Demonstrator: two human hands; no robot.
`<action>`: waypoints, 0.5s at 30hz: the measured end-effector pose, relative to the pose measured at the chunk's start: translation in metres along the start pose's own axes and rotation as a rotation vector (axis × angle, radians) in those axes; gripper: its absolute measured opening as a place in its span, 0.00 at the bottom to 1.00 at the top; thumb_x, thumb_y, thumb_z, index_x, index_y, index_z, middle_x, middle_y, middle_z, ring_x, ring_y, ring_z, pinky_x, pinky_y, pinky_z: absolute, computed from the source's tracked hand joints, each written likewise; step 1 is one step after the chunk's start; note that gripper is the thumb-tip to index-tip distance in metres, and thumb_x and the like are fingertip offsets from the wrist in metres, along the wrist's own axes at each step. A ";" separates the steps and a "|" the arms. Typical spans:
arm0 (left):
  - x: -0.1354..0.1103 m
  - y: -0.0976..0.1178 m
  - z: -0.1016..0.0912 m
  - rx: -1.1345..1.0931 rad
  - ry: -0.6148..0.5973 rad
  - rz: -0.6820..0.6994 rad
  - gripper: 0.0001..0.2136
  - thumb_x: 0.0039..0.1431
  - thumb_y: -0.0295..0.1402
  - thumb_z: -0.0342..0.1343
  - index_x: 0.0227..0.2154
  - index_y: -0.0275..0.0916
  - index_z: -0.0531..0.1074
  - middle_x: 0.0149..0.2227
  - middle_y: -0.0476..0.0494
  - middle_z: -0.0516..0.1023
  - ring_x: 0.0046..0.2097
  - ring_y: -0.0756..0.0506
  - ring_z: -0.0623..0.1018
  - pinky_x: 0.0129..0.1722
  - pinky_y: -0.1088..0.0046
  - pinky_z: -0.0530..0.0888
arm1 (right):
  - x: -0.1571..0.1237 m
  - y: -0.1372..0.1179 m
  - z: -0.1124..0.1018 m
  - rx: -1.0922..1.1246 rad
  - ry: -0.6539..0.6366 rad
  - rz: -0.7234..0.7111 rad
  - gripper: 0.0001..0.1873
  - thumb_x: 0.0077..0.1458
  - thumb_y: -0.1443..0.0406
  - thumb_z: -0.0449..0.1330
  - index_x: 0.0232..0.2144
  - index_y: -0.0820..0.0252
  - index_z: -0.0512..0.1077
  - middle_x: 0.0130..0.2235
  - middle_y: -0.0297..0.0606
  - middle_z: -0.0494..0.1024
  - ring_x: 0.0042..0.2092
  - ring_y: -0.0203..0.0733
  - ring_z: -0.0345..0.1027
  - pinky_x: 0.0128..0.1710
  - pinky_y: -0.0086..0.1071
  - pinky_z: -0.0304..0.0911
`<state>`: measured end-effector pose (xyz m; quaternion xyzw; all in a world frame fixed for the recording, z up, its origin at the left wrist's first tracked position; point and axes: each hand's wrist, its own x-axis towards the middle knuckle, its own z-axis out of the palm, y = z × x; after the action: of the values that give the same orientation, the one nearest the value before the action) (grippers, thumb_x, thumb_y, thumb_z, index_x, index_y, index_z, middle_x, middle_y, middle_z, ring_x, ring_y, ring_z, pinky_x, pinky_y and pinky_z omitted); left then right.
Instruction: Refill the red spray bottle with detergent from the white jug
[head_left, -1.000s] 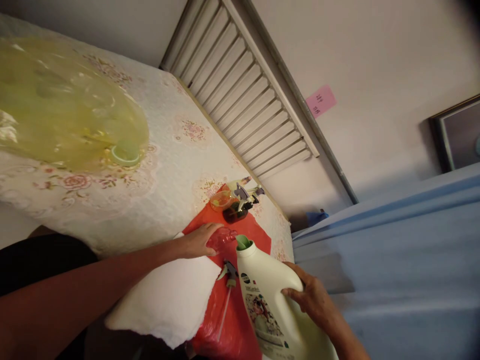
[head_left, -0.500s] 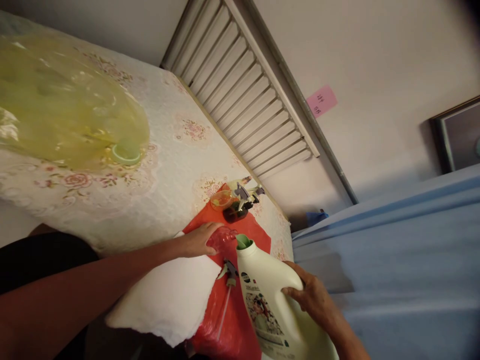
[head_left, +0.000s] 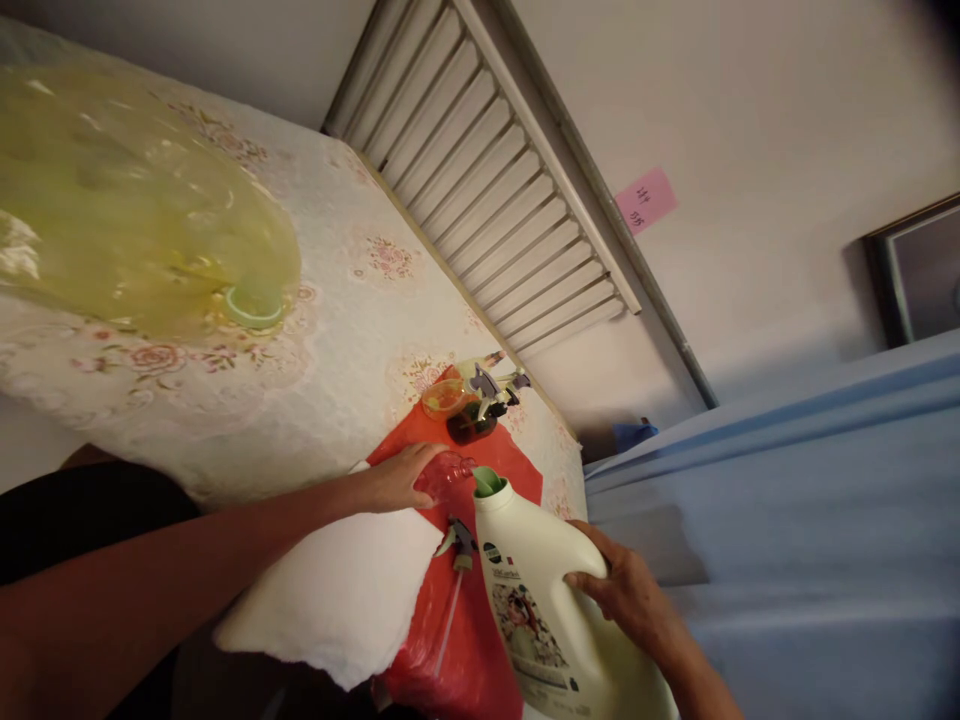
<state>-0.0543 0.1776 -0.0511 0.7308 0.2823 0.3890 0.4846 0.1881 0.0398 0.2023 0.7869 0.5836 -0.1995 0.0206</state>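
Note:
My left hand (head_left: 401, 479) is closed round a clear plastic bottle (head_left: 446, 476), which looks reddish over the red sheet (head_left: 487, 620). The bottle's open neck meets the green pouring spout of a large pale green jug (head_left: 551, 590). My right hand (head_left: 626, 585) grips that jug by its handle, with the jug tilted toward the bottle. Below the bottle, a detached spray trigger (head_left: 463, 545) with a long clear tube lies on the red sheet. A white cloth or paper towel (head_left: 352, 590) lies under my left forearm. Whether liquid is flowing, I cannot tell.
Dark-topped spray bottles (head_left: 474, 420) and a clear round container (head_left: 444, 399) stand beyond my left hand. A yellow plastic bag (head_left: 142, 220) covers the left of the floral tablecloth (head_left: 337, 340). Behind runs a radiator (head_left: 487, 170); a blue curtain-like cloth (head_left: 810, 520) hangs at the right.
Hardly anything differs. Both hands keep the bottle and jug mouth to mouth, with only a slight shift of the jug and the view.

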 end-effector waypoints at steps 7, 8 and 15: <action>0.001 -0.005 0.002 0.007 0.000 0.016 0.36 0.47 0.32 0.62 0.61 0.44 0.58 0.62 0.39 0.64 0.64 0.35 0.62 0.63 0.57 0.61 | -0.001 -0.002 -0.001 -0.001 0.003 -0.005 0.33 0.47 0.59 0.61 0.56 0.62 0.69 0.31 0.34 0.77 0.25 0.38 0.65 0.24 0.29 0.61; 0.002 -0.006 0.003 0.007 0.000 0.013 0.37 0.46 0.33 0.63 0.61 0.44 0.58 0.62 0.39 0.64 0.64 0.35 0.62 0.63 0.56 0.61 | -0.001 -0.002 -0.001 0.002 0.004 -0.004 0.32 0.47 0.59 0.61 0.56 0.61 0.69 0.31 0.34 0.77 0.25 0.38 0.65 0.23 0.28 0.61; 0.002 -0.003 0.001 0.004 -0.008 0.002 0.36 0.46 0.34 0.63 0.61 0.44 0.58 0.62 0.40 0.64 0.63 0.34 0.63 0.62 0.57 0.62 | 0.001 0.004 -0.001 0.016 0.008 -0.035 0.31 0.47 0.59 0.62 0.55 0.59 0.70 0.33 0.34 0.79 0.25 0.38 0.67 0.25 0.29 0.63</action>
<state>-0.0522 0.1799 -0.0535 0.7335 0.2806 0.3861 0.4839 0.1922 0.0393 0.2023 0.7775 0.5957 -0.2015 0.0083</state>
